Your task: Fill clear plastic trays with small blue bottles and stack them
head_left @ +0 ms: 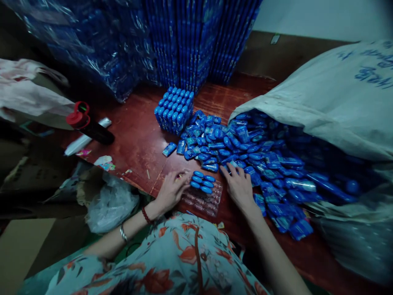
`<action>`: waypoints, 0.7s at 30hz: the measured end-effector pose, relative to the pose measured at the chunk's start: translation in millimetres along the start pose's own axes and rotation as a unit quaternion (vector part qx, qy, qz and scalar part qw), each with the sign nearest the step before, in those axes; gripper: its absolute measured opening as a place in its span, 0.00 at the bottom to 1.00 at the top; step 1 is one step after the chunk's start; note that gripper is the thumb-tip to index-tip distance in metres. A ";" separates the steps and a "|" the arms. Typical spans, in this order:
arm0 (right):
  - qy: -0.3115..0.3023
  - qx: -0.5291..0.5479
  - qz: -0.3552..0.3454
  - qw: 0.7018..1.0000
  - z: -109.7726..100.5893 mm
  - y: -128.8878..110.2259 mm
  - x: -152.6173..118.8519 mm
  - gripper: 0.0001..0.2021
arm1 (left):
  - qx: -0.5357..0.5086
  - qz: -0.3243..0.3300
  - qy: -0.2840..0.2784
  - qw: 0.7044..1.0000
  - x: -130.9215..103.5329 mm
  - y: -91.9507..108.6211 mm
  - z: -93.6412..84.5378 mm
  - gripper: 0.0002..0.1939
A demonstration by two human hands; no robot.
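A clear plastic tray with rows of small hollows lies on the reddish table in front of me. Several blue oval-ended packs stand together at its upper part. My left hand is at the tray's left side, fingers bent toward these packs; whether it grips one is unclear. To the right, my right hand reaches with spread, bent fingers to the near edge of a loose pile of blue packs. Its fingertips touch the pile, and nothing is clearly held.
A neat block of blue packs stands behind the pile. On the right, a large white sack lies open, spilling packs. A black bottle with red lid lies left. Tall blue stacks line the back; a plastic bag sits lower left.
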State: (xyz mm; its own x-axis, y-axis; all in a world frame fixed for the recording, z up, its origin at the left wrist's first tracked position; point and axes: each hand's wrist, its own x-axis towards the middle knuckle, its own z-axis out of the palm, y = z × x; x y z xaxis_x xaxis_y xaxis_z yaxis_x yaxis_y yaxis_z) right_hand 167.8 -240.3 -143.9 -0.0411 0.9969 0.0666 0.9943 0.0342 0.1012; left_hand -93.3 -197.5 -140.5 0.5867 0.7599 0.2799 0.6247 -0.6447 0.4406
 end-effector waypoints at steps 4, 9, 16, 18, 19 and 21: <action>-0.015 -0.025 -0.023 0.999 0.5 -0.5 11.6 0.18 | 0.017 -0.152 0.092 0.984 45.4 -46.2 -7.9 0.19; 0.101 0.195 0.080 0.972 -4.7 3.3 -2.6 0.15 | 0.123 -0.247 -0.078 0.958 84.1 -81.5 -12.0 0.21; 0.072 0.552 0.193 0.808 -20.9 -21.5 -63.0 0.14 | 0.112 -0.187 -0.144 0.965 78.4 -83.1 -15.1 0.25; 0.061 0.548 0.139 0.823 -19.0 -36.0 -68.9 0.12 | 0.062 -0.183 -0.152 0.969 73.9 -80.9 -17.0 0.23; 0.066 0.529 0.103 0.840 -16.5 -42.2 -69.3 0.11 | 0.029 -0.188 -0.142 0.971 70.5 -79.1 -17.6 0.22; 0.096 0.469 0.025 0.878 -10.4 -51.1 -67.4 0.11 | -0.058 -0.209 -0.100 0.971 59.7 -73.8 -17.6 0.18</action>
State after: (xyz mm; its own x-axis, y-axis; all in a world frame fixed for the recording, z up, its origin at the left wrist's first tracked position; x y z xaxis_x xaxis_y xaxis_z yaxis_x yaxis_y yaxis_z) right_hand 118.8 -309.9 -143.2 0.0797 0.9715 0.2234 0.6362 0.1230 -0.7617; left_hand -113.4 -103.1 -141.3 0.3906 0.9140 -0.1102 0.7743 -0.2614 0.5763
